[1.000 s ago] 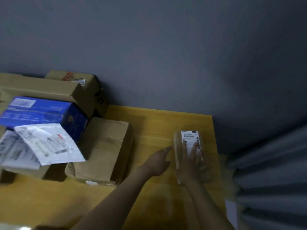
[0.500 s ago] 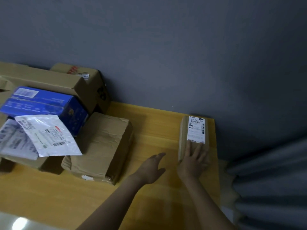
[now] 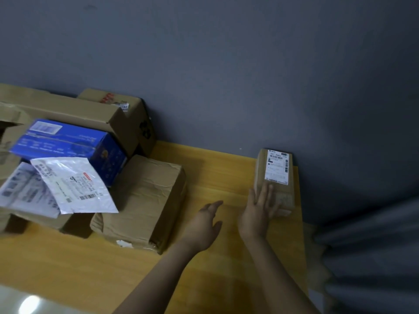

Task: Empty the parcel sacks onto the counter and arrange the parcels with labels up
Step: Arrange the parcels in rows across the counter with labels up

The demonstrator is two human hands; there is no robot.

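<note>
A small brown parcel [image 3: 274,177] lies flat in the far right corner of the yellow counter [image 3: 217,177], against the grey wall, its white label facing up. My right hand [image 3: 258,211] rests flat with fingers spread on the parcel's near end, not gripping it. To its left, my left hand [image 3: 205,223] hovers open over bare counter and holds nothing. On the left stands a pile of parcels: a wrinkled brown box [image 3: 145,200], a blue box [image 3: 68,143] and white plastic mailers [image 3: 72,184] with labels up.
Larger cardboard boxes [image 3: 95,109] stand at the back left against the wall. The counter's right edge runs just past the small parcel, and grey pleated fabric [image 3: 374,257] hangs beyond it. A pale glossy surface [image 3: 27,302] shows at the bottom left.
My right hand has pushed the small parcel away from me, into the far right corner by the wall. My left hand has come off it and drifted left.
</note>
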